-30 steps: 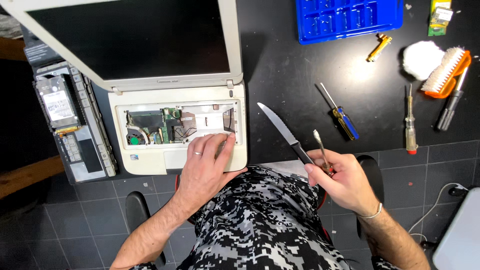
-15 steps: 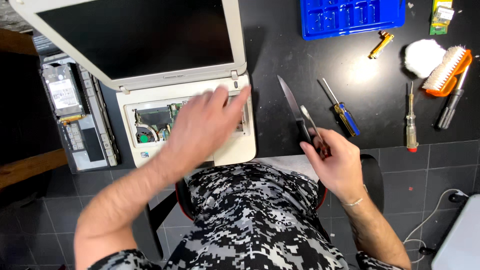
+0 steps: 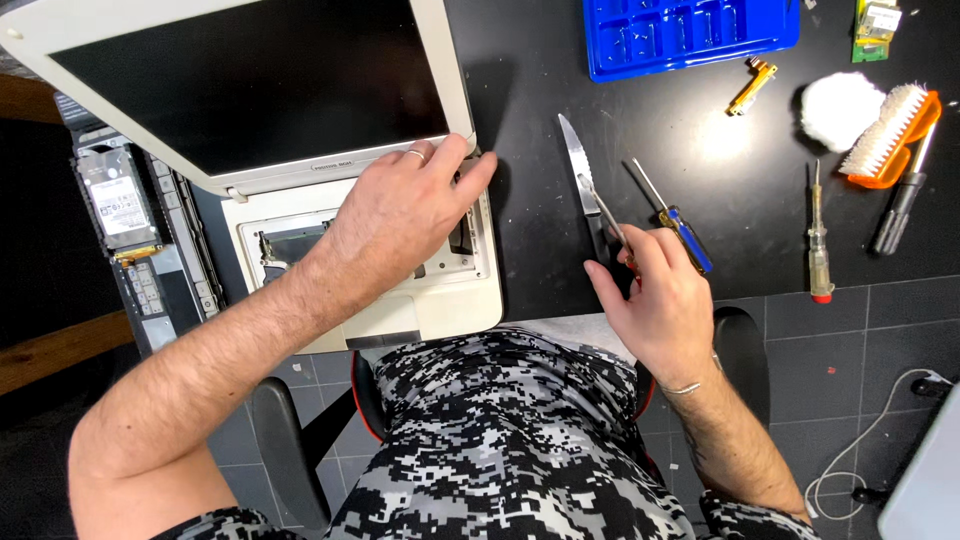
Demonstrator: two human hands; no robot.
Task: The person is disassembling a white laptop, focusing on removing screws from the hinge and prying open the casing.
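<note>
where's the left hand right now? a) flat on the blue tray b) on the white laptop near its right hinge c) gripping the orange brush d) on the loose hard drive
b: the left hand lies over the opened base of the white laptop, fingertips up by the right hinge corner under the screen.

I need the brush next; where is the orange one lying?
In the head view the orange brush lies at the far right of the black table, beside the white pad and above a dark pen-like tool.
</note>
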